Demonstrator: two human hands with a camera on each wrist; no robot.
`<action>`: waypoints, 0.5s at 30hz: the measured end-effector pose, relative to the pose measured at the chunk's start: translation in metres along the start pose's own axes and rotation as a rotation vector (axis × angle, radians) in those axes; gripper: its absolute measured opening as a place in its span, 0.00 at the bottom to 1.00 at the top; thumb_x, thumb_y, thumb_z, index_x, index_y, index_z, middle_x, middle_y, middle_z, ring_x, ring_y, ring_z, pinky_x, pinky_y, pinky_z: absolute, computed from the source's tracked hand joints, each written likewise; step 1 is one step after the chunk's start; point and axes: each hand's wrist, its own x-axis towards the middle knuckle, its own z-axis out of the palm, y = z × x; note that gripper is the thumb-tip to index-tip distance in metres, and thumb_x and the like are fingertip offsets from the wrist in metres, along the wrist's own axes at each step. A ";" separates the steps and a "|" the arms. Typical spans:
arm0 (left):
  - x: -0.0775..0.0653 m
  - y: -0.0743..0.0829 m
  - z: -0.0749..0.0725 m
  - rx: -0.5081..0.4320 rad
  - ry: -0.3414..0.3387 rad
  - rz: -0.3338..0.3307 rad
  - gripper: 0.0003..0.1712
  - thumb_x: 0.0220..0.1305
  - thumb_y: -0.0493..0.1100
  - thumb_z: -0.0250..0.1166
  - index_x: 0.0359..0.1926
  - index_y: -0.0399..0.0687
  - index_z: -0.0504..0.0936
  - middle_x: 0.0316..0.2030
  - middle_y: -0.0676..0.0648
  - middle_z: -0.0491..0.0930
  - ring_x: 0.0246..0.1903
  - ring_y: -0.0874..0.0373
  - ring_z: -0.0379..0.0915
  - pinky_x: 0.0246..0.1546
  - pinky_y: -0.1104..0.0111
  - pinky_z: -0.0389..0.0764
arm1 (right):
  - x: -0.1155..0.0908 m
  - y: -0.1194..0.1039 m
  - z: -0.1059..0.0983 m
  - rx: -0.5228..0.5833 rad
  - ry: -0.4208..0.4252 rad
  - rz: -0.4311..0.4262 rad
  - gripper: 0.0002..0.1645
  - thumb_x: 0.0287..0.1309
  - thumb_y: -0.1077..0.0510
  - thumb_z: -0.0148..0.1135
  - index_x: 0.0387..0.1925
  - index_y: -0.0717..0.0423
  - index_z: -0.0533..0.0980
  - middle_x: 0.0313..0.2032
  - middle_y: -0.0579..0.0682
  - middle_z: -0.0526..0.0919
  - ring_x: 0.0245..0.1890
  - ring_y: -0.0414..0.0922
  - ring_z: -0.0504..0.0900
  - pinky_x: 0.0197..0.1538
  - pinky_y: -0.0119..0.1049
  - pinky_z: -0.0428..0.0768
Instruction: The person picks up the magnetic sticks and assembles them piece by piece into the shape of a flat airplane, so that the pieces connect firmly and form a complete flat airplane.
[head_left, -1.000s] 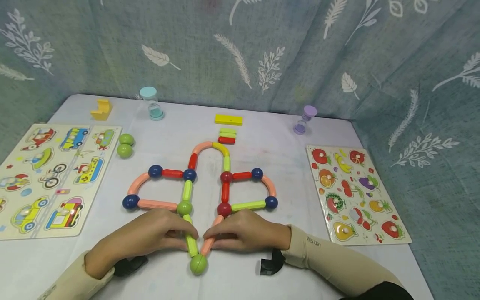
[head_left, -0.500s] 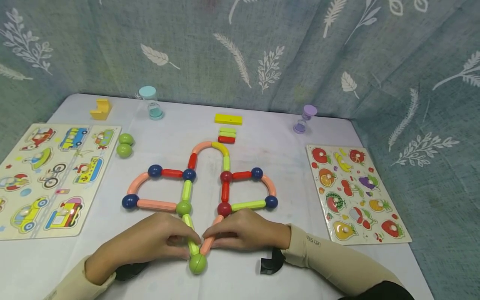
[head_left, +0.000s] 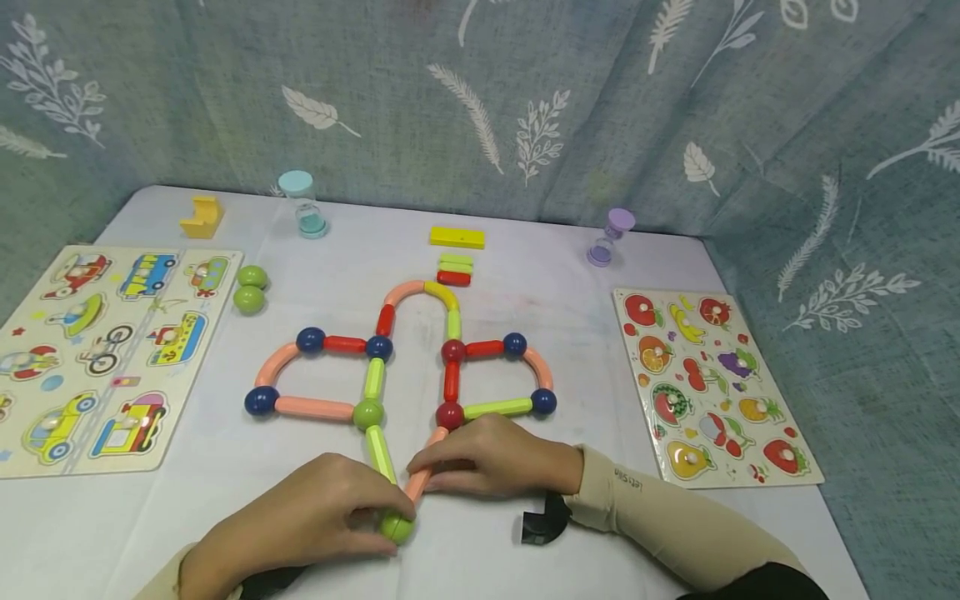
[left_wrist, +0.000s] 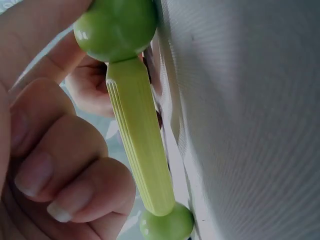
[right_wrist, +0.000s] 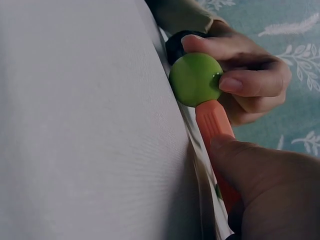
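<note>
A symmetrical outline of coloured rods and balls lies on the white table, ending at the front in a green ball point(head_left: 397, 527). My left hand point(head_left: 315, 517) pinches that ball between thumb and index finger, its other fingers curled beside a yellow-green rod point(left_wrist: 137, 135) in the left wrist view. With thumb and fingers my right hand point(head_left: 495, 458) grips the orange rod point(right_wrist: 212, 117) that joins the same ball. The rod's far end meets a dark red ball point(head_left: 449, 415). Another green ball point(head_left: 368, 413) tops the yellow-green rod.
A vehicle puzzle board point(head_left: 180, 367) lies left, a fruit puzzle board point(head_left: 720, 383) right. Two loose green balls point(head_left: 250, 298) sit by the left board. Behind the outline are short rods point(head_left: 454, 271), a yellow block point(head_left: 457, 238), a teal hourglass point(head_left: 303, 204) and a purple hourglass point(head_left: 611, 237).
My left hand has left the yellow-green rod and moved toward the front, onto the green ball. The right hand keeps its grip on the orange rod.
</note>
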 end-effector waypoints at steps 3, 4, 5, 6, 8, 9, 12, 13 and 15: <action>0.001 0.000 0.000 -0.012 -0.021 -0.057 0.14 0.50 0.55 0.72 0.40 0.67 0.83 0.29 0.75 0.74 0.24 0.76 0.67 0.27 0.84 0.67 | 0.001 0.001 -0.002 -0.011 0.011 -0.002 0.20 0.61 0.47 0.59 0.55 0.42 0.75 0.45 0.30 0.79 0.36 0.20 0.71 0.39 0.17 0.69; 0.001 0.000 0.000 -0.017 -0.026 -0.076 0.14 0.50 0.55 0.71 0.40 0.68 0.83 0.29 0.75 0.74 0.23 0.75 0.67 0.26 0.83 0.67 | 0.001 0.001 -0.003 -0.015 0.013 0.001 0.20 0.61 0.47 0.59 0.55 0.41 0.75 0.45 0.29 0.79 0.34 0.20 0.71 0.38 0.17 0.69; 0.001 -0.001 0.000 -0.020 -0.028 -0.090 0.14 0.51 0.55 0.71 0.41 0.68 0.83 0.29 0.75 0.73 0.23 0.75 0.67 0.26 0.83 0.67 | 0.001 0.001 -0.003 -0.028 0.013 0.002 0.20 0.62 0.46 0.58 0.55 0.41 0.75 0.44 0.29 0.79 0.33 0.20 0.70 0.37 0.17 0.68; 0.001 -0.001 0.000 -0.024 -0.028 -0.099 0.14 0.51 0.55 0.71 0.41 0.68 0.83 0.28 0.75 0.74 0.23 0.75 0.67 0.26 0.82 0.68 | 0.001 0.001 -0.004 -0.037 0.014 0.005 0.20 0.62 0.46 0.58 0.55 0.41 0.75 0.43 0.29 0.79 0.32 0.21 0.70 0.36 0.17 0.68; 0.000 -0.001 0.000 -0.021 -0.021 -0.101 0.14 0.51 0.55 0.71 0.41 0.68 0.83 0.28 0.75 0.73 0.23 0.75 0.67 0.26 0.82 0.68 | 0.001 0.001 -0.005 -0.043 0.018 0.014 0.20 0.62 0.46 0.57 0.55 0.40 0.75 0.40 0.28 0.79 0.29 0.21 0.68 0.33 0.17 0.67; 0.000 -0.002 0.000 -0.021 -0.018 -0.095 0.14 0.51 0.54 0.71 0.41 0.68 0.83 0.29 0.75 0.74 0.23 0.75 0.67 0.27 0.83 0.68 | 0.001 0.000 -0.006 -0.048 0.023 0.015 0.20 0.62 0.45 0.57 0.55 0.40 0.75 0.39 0.28 0.79 0.28 0.22 0.67 0.32 0.17 0.66; 0.001 -0.002 0.000 -0.023 -0.012 -0.076 0.14 0.52 0.54 0.71 0.42 0.67 0.83 0.30 0.75 0.74 0.24 0.76 0.68 0.28 0.84 0.67 | 0.001 -0.001 -0.013 -0.053 0.066 0.020 0.20 0.61 0.46 0.58 0.54 0.41 0.76 0.35 0.29 0.79 0.24 0.24 0.65 0.30 0.18 0.65; 0.001 -0.003 0.000 -0.023 -0.013 -0.078 0.14 0.52 0.54 0.71 0.42 0.67 0.83 0.30 0.75 0.75 0.24 0.76 0.68 0.27 0.84 0.67 | 0.001 -0.001 -0.018 -0.057 0.087 0.021 0.19 0.61 0.47 0.59 0.54 0.42 0.76 0.35 0.30 0.79 0.24 0.24 0.66 0.30 0.18 0.66; 0.002 -0.004 -0.001 -0.013 -0.013 -0.082 0.14 0.52 0.54 0.71 0.42 0.68 0.83 0.31 0.75 0.75 0.23 0.75 0.68 0.27 0.83 0.68 | 0.002 0.000 -0.030 -0.083 0.157 0.027 0.17 0.60 0.49 0.61 0.51 0.45 0.78 0.35 0.32 0.80 0.24 0.24 0.66 0.29 0.18 0.66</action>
